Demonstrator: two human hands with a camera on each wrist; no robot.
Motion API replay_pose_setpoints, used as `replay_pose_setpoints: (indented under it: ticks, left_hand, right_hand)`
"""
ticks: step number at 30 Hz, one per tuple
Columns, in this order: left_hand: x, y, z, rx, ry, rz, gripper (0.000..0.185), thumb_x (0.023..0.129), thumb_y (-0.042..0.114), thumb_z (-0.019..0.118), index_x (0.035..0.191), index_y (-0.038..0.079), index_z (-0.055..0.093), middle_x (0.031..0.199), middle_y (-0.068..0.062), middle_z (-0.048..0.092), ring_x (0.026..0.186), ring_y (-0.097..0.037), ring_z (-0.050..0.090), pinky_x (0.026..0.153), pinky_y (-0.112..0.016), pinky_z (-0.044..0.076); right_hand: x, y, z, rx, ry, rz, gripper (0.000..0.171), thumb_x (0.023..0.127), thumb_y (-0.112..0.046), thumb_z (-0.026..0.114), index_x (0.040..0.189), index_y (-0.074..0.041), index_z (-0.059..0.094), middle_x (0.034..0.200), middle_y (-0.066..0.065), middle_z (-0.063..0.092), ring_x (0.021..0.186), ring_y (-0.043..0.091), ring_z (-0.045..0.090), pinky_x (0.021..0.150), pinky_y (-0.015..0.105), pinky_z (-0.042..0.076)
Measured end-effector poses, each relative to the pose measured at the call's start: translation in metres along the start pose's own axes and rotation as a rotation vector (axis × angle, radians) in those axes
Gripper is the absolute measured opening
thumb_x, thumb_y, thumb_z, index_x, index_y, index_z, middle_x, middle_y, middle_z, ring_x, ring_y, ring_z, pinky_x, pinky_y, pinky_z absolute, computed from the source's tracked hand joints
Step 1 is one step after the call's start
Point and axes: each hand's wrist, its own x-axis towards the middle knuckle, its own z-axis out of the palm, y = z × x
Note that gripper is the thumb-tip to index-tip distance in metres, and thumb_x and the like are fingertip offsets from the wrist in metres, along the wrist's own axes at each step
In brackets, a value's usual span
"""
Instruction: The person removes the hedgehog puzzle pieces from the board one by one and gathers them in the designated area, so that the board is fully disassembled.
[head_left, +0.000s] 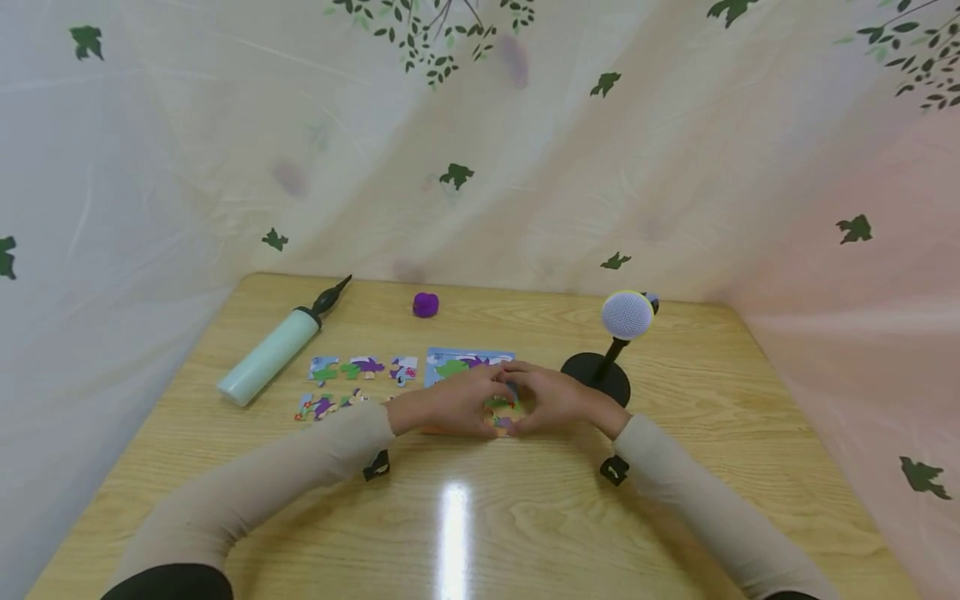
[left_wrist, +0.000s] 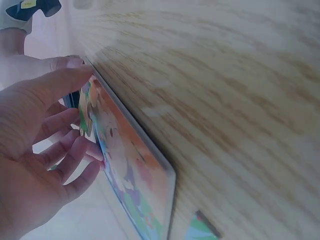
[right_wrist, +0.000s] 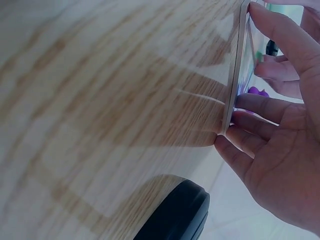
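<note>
A jigsaw puzzle board (head_left: 442,360) with a colourful cartoon picture lies on the wooden table, partly covered by both hands. My left hand (head_left: 465,402) is over its right half; in the left wrist view, a small puzzle piece (left_wrist: 86,107) stands tilted between the thumb and fingers. From the right side, my right hand (head_left: 553,397) holds the board, its thumb at the near edge and fingers at the far corner. The two hands nearly meet. Left of the board lie loose puzzle pieces (head_left: 364,367) in two rows, partly hidden by the left forearm.
A mint-green hand pump (head_left: 272,354) with a black nozzle lies at the left. A purple object (head_left: 425,305) sits near the back edge. Right of the board, a toy microphone (head_left: 627,317) stands on a round black base (head_left: 581,367). A leaf-patterned curtain (head_left: 525,167) hangs behind.
</note>
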Motion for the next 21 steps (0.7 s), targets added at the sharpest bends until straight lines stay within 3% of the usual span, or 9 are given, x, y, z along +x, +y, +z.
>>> replay_pose_setpoints:
  ticks: [5,12,21]
  left_hand:
    - [-0.001,0.006,-0.003,0.043,0.037,0.008,0.043,0.083,0.025,0.084,0.12,0.009,0.069,0.155,-0.011,0.045,0.139,-0.028,0.049,0.113,-0.039,0.046]
    - [0.001,0.012,-0.005,0.066,0.075,0.018,0.041,0.078,0.022,0.088,0.113,0.008,0.072,0.144,-0.01,0.054,0.128,-0.024,0.057,0.104,-0.037,0.051]
    - [0.002,0.012,-0.007,0.021,0.032,-0.013,0.038,0.078,0.013,0.085,0.113,0.007,0.072,0.146,-0.01,0.051,0.137,-0.026,0.051,0.112,-0.037,0.046]
  right_hand:
    - [0.001,0.0,0.0,0.007,0.002,-0.012,0.083,0.084,-0.04,0.081,0.151,-0.005,0.047,0.163,0.012,0.037,0.148,0.034,0.039,0.115,0.052,0.042]
    - [0.0,0.0,0.0,0.016,0.002,-0.024,0.081,0.085,-0.039,0.081,0.151,-0.007,0.047,0.162,0.011,0.037,0.147,0.033,0.041,0.114,0.052,0.043]
    - [0.001,0.002,0.002,0.008,0.005,0.003,0.084,0.084,-0.041,0.081,0.152,-0.007,0.046,0.164,0.012,0.036,0.147,0.034,0.041,0.113,0.052,0.043]
